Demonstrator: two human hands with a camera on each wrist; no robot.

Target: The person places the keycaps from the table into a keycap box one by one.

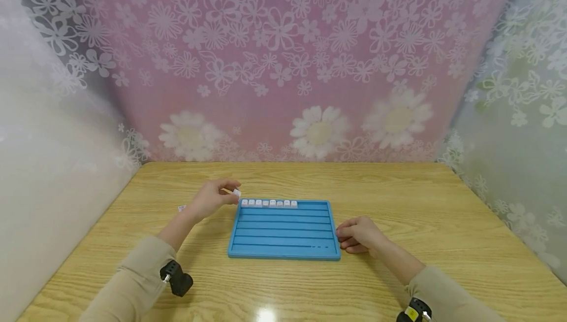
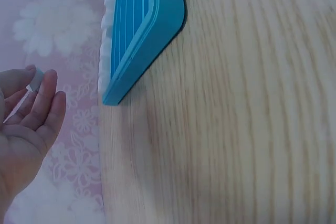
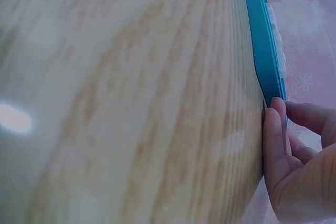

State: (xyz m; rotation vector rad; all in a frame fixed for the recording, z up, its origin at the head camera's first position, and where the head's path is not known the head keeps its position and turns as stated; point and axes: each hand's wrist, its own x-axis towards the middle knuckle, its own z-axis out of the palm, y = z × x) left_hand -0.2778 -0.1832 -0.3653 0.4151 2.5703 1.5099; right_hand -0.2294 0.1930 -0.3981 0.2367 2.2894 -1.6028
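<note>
A blue ridged tray lies flat on the table, with several white keycaps in a row along the left part of its far edge. Just past the tray's far left corner, my left hand pinches one more white keycap between thumb and fingertips. That keycap is raised clear of the tray in the left wrist view. On the opposite side, my right hand holds the tray's right edge with thumb and fingers, as the right wrist view shows close up.
A small white piece with dark print lies on the wooden table, left of the tray beside my left wrist. Behind the table hangs a pink flowered curtain. Pale flowered sheets close off both sides.
</note>
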